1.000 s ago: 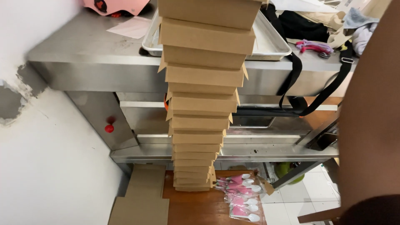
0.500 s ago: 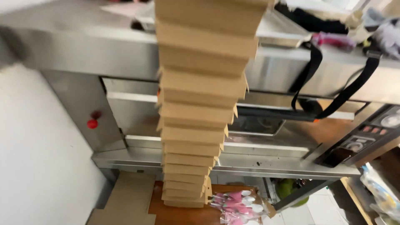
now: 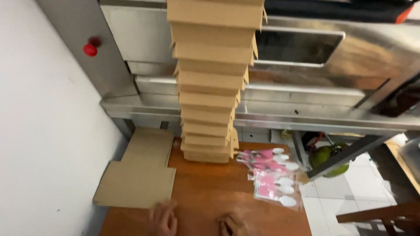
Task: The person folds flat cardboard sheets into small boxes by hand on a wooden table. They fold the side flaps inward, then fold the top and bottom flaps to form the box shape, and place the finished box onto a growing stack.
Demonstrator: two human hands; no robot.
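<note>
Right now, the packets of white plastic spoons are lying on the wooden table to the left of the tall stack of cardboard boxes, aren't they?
Not quite: the head view shows the spoon packets on the wooden table to the right of the tall stack of cardboard boxes. Flattened cardboard lies on the left.

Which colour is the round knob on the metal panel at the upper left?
The knob is red; the head view shows it clearly.

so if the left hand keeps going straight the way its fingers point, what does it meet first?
Probably the flat cardboard sheet: the left hand lies on the wooden table with fingers pointing away, just short of the sheet's near edge. Motion blur makes the exact heading uncertain.
</note>
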